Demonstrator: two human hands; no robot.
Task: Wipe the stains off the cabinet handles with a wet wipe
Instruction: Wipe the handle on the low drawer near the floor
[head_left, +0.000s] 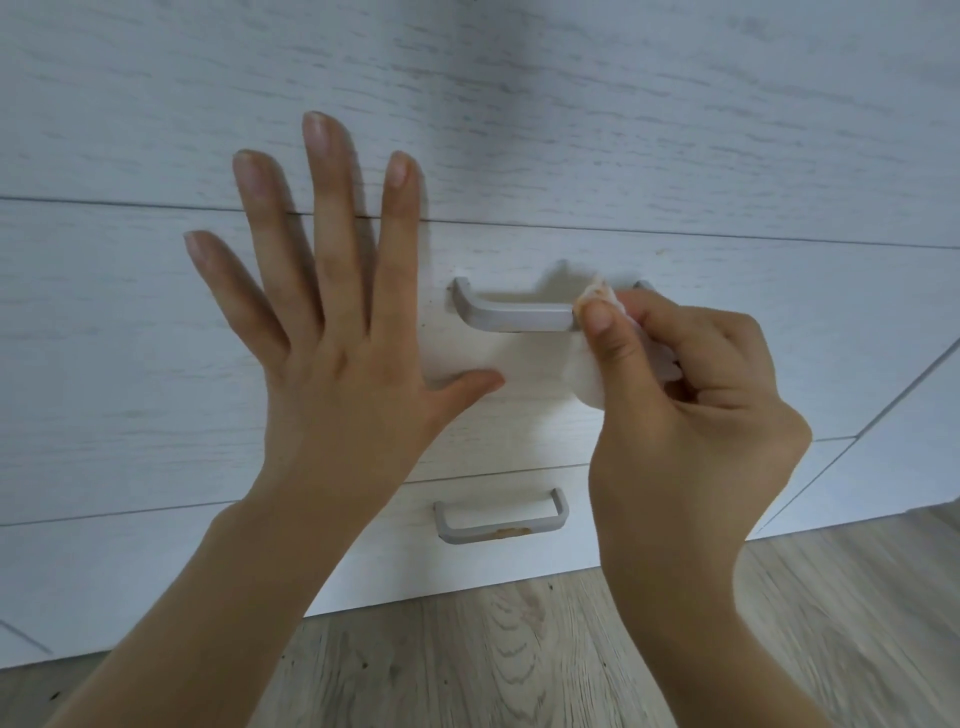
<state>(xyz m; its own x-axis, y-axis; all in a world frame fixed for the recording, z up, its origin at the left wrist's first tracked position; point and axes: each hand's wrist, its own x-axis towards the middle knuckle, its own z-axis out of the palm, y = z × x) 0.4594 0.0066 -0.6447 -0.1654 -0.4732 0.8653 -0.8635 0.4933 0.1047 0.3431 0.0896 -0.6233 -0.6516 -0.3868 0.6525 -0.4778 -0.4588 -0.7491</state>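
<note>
1. Left hand (332, 358) is lying flat against the white drawer front (156, 364), fingers straight and spread, thumb pointing right under the upper handle; it is holding nothing.
2. Right hand (691, 405) is pinching a white wet wipe (587, 379) between thumb and curled fingers.
3. The wipe is pressing on the right end of the upper handle (514, 314); its top corner is showing an orange-brown smear.
4. The upper handle is a grey bar mounted on the same drawer front, its left end bare, its right end hiding behind the wipe and thumb.
5. Lower handle (501, 522) is sitting on the drawer below, untouched, with an orange-brown stain (511, 531) showing on its front edge.
6. Wood-look floor (519, 654) is running along the bottom of the view, under the cabinet base.
</note>
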